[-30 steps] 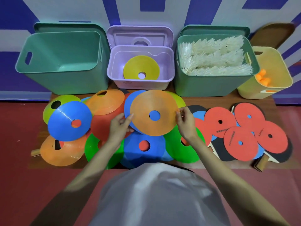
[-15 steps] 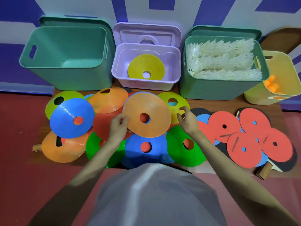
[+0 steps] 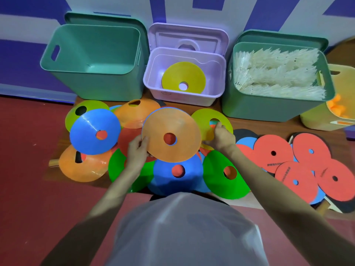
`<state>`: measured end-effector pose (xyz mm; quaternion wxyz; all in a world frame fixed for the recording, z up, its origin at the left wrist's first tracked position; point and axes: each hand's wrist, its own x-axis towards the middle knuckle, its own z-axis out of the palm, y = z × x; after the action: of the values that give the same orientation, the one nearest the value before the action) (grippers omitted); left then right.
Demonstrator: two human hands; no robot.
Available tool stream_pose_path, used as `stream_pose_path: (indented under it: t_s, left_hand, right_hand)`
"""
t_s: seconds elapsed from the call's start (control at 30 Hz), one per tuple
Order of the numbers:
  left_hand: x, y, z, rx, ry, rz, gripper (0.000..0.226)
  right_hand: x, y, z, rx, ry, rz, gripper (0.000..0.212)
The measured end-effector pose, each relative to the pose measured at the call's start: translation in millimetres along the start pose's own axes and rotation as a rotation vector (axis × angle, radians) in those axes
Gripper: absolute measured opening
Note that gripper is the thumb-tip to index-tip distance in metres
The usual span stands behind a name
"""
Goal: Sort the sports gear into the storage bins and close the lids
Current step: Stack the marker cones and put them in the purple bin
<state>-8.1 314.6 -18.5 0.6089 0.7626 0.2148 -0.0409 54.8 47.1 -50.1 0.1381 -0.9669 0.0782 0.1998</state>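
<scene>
My left hand (image 3: 137,150) grips the left edge of an orange disc cone (image 3: 172,127), lifted over the pile; a blue rim shows just behind it. My right hand (image 3: 222,138) has its fingertips curled at the hole of a yellow-green cone (image 3: 207,117) lying to the right. Several more cones, blue (image 3: 90,131), green (image 3: 217,181) and orange, overlap on the board. The open lilac bin (image 3: 184,97) holds one yellow cone (image 3: 182,73). Red table tennis paddles (image 3: 307,166) lie heaped at the right.
An empty green bin (image 3: 92,87) stands at the back left. A second green bin (image 3: 259,106) is full of white shuttlecocks (image 3: 276,72). A yellow bin (image 3: 317,120) at the far right holds orange balls (image 3: 336,106). Lids lean behind the bins.
My right hand let go of the orange cone's right edge and moved onto the yellow-green cone. The left hand keeps the orange cone, shifted slightly left and lower.
</scene>
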Motion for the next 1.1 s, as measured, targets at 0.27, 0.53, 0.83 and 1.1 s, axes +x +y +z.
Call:
stream_pose_path:
  t_s: [0.27, 0.53, 0.83, 1.1]
  left_hand:
    - [2.2, -7.9, -12.8, 0.015, 0.109, 0.054, 0.019]
    - [11.4, -13.0, -8.1, 0.137, 0.07, 0.116, 0.018]
    - [16.8, -6.8, 12.6, 0.169, -0.036, 0.073, 0.02]
    - [20.6, 1.3, 34.8, 0.086, -0.215, 0.024, 0.017]
  right_hand:
    - [-22.2, 10.4, -12.5, -0.036, 0.069, 0.047, 0.119]
    - [-44.1, 14.9, -24.9, 0.445, 0.063, 0.113, 0.097]
    - [-62.0, 7.2, -56.1, 1.142, -0.186, -0.002, 0.063]
    - [-57.8, -5.5, -56.6, 1.308, -0.597, -0.042, 0.075]
